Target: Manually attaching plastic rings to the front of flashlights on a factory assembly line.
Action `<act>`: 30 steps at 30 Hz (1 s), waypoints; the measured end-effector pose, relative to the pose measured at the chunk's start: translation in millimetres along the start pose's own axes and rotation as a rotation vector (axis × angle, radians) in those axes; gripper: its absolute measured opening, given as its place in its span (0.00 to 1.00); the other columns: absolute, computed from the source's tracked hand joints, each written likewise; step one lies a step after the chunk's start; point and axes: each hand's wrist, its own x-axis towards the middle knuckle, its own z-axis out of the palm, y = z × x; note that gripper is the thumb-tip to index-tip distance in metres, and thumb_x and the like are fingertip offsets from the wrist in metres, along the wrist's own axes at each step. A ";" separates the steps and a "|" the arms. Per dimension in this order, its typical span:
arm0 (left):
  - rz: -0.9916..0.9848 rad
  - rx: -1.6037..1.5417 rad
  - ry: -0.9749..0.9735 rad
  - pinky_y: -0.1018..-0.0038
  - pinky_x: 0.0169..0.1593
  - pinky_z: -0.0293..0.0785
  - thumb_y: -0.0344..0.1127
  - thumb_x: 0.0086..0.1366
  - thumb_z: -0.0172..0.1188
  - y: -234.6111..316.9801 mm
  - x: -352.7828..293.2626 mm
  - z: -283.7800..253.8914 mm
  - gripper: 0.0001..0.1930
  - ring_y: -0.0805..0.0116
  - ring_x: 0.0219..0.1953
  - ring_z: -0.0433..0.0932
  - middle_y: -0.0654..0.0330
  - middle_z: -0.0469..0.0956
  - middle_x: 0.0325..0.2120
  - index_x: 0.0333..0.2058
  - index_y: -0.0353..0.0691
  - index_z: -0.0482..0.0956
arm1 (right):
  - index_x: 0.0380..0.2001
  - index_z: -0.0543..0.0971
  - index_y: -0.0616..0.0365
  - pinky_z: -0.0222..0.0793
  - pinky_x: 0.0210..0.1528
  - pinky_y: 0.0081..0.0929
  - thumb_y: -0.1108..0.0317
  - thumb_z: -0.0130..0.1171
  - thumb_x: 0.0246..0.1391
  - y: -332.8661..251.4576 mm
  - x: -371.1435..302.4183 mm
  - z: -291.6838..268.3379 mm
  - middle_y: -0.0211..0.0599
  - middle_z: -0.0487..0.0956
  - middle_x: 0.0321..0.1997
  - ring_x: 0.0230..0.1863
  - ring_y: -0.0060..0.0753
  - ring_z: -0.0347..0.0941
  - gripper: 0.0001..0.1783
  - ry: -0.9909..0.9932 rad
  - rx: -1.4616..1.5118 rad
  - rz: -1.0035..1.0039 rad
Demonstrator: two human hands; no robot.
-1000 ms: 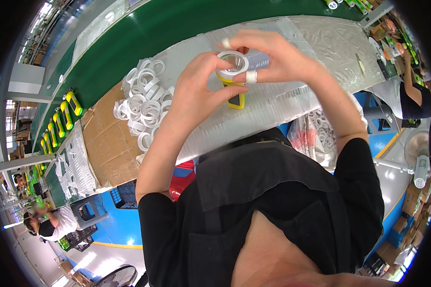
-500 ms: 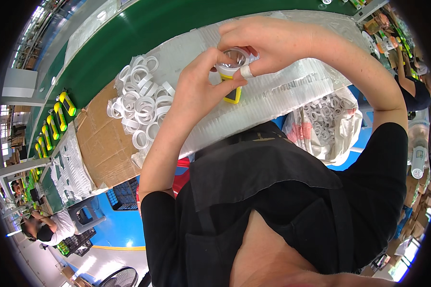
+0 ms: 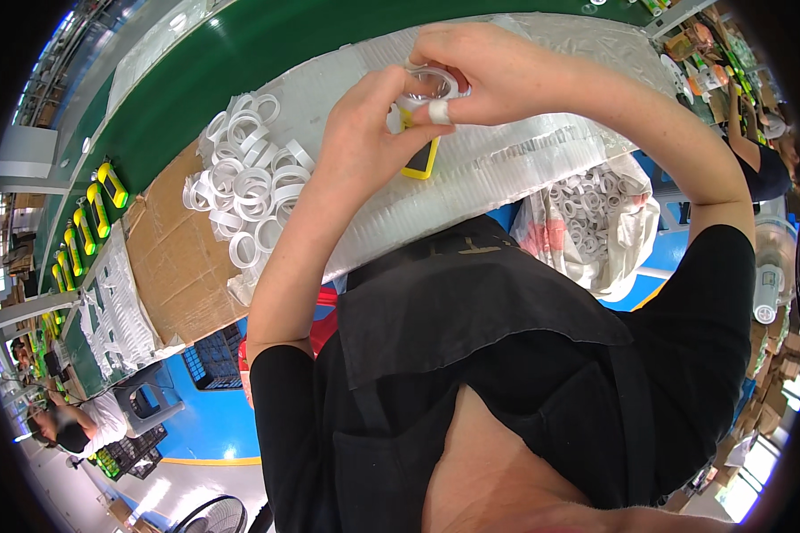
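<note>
Over the near edge of the padded worktop, both hands close round the head of a yellow-and-black lamp (image 3: 420, 163). A clear round lens (image 3: 432, 84) with a white ring about it faces up between the fingers. My left hand (image 3: 371, 124) grips the head from the left, its thumb across the front. From the right, my right hand (image 3: 484, 75) curls its fingers round the rim; one finger wears a white wrap. The fingers partly hide the ring and where it meets the lamp. Left of my left forearm lies a loose pile of white rings (image 3: 252, 182).
Below the worktop's right side hangs an open white bag (image 3: 631, 253) full of similar rings. A green conveyor belt (image 3: 284, 40) runs behind, with a row of yellow lamps (image 3: 98, 209) at the left. Cardboard (image 3: 182, 249) covers the left part. Co-workers sit farther off on both sides.
My view has shifted slightly, so the scene sits a little lower-left or higher in the picture. Both hands stay on the lamp head, with the fingers slightly shifted round the rim.
</note>
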 end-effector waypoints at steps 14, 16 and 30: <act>-0.034 0.067 0.070 0.74 0.35 0.71 0.36 0.45 0.76 5.2 0.3 13.8 0.20 0.70 0.31 0.75 0.65 0.79 0.32 0.35 0.41 0.76 | 0.35 0.76 0.63 0.68 0.31 0.32 0.44 0.65 0.45 -1.1 0.2 -10.9 0.44 0.79 0.33 0.32 0.40 0.75 0.30 -0.035 -0.024 -0.086; -0.077 0.096 0.051 0.75 0.35 0.71 0.37 0.45 0.77 5.1 -0.2 14.7 0.21 0.70 0.31 0.75 0.65 0.79 0.32 0.35 0.41 0.76 | 0.35 0.77 0.62 0.69 0.32 0.31 0.46 0.66 0.44 -17.0 14.3 -12.0 0.42 0.79 0.35 0.33 0.39 0.75 0.28 -0.235 -0.238 0.476; -0.026 0.033 0.113 0.74 0.37 0.72 0.35 0.44 0.77 -9.4 -1.1 15.2 0.21 0.69 0.33 0.77 0.63 0.79 0.33 0.36 0.41 0.77 | 0.23 0.74 0.61 0.63 0.23 0.33 0.37 0.66 0.38 10.7 -2.4 14.2 0.41 0.73 0.19 0.22 0.39 0.71 0.33 0.199 -0.052 0.177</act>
